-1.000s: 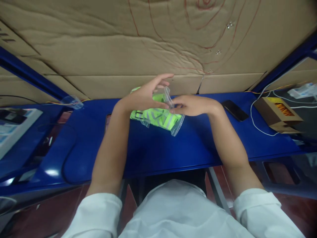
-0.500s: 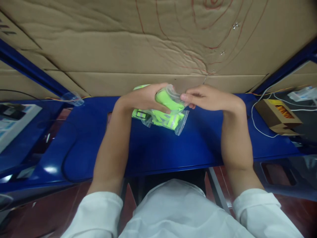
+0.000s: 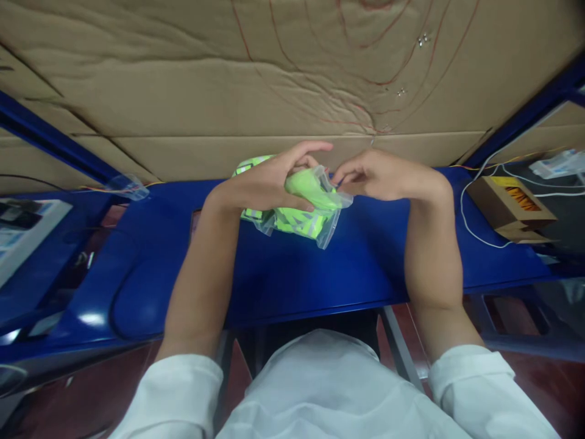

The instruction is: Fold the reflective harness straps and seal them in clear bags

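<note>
My left hand [image 3: 274,183] is closed around a clear plastic bag [image 3: 308,186] with a neon yellow-green item inside, its thumb across the near side and its index finger raised. My right hand [image 3: 372,175] has curled fingers at the bag's open right end, where they seem to grip the plastic edge; the fingertips are partly hidden. Beneath lies another clear zip bag [image 3: 326,231] holding a neon item with silver reflective strips. More neon reflective fabric [image 3: 251,163] shows behind my left wrist.
The blue table [image 3: 292,274] meets a cardboard wall [image 3: 183,97] with red curved lines. A clear plastic cup [image 3: 132,187] lies at the back left. To the right are an open cardboard box [image 3: 512,204] and a white cable [image 3: 464,210]. A white tray-like object [image 3: 39,225] sits far left.
My left index finger has lifted off the bag. My right hand has shifted slightly, its fingers more curled at the bag's mouth. The whole view has moved a little.
</note>
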A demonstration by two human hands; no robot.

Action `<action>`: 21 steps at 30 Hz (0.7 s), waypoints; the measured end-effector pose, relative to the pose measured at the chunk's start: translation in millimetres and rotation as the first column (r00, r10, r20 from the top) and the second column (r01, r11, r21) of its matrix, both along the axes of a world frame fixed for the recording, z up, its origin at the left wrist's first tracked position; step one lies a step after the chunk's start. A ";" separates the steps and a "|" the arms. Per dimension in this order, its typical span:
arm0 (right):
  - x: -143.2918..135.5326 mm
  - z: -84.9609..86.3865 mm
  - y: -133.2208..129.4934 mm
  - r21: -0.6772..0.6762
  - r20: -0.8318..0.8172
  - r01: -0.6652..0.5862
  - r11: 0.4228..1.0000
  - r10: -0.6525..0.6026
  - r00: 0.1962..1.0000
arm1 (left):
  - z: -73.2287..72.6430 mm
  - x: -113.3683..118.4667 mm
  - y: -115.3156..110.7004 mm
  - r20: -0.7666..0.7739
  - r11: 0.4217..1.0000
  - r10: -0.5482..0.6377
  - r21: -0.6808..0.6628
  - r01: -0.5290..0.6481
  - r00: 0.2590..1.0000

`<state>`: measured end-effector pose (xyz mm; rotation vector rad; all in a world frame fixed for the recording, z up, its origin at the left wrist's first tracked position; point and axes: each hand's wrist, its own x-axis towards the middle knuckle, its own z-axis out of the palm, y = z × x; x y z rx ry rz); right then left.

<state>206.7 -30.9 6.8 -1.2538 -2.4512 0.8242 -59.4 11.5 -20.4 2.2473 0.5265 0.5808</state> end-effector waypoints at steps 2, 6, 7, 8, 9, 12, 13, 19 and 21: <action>2.6 4.5 -1.2 0.142 0.015 0.023 0.990 -0.025 1.000 | -1.6 -0.8 4.1 0.015 0.999 0.042 0.020 -0.042 0.999; -0.9 5.6 -1.9 0.386 -0.020 0.161 0.908 -0.166 0.986 | -4.6 -2.0 11.0 0.017 0.989 0.121 0.086 -0.122 0.993; -3.5 4.2 -1.1 0.422 -0.036 0.195 0.885 -0.199 0.979 | -4.9 -1.7 11.4 0.018 0.990 0.111 0.082 -0.112 0.994; -6.1 2.7 0.0 0.449 -0.050 0.221 0.866 -0.223 0.974 | -4.9 -1.1 11.2 0.027 0.994 0.089 0.062 -0.091 0.996; -8.4 1.2 1.1 0.465 -0.060 0.237 0.853 -0.237 0.970 | -4.8 -0.2 10.4 0.047 0.997 0.064 0.031 -0.066 0.997; -10.3 -0.3 3.1 0.463 -0.082 0.244 0.852 -0.233 0.969 | -4.8 4.2 6.1 0.171 0.997 0.059 -0.054 -0.050 0.983; -9.0 0.3 3.0 0.454 -0.093 0.242 0.858 -0.225 0.970 | -5.2 5.7 4.9 0.221 0.995 0.088 -0.068 -0.074 0.971; 3.8 6.0 0.2 0.393 -0.166 0.233 0.889 -0.181 0.969 | -9.8 4.5 6.1 0.382 0.977 0.143 -0.205 -0.067 0.913; 3.6 6.4 -0.5 0.414 -0.167 0.239 0.878 -0.185 0.969 | -8.1 -0.5 6.4 0.372 0.969 0.057 -0.244 0.039 0.927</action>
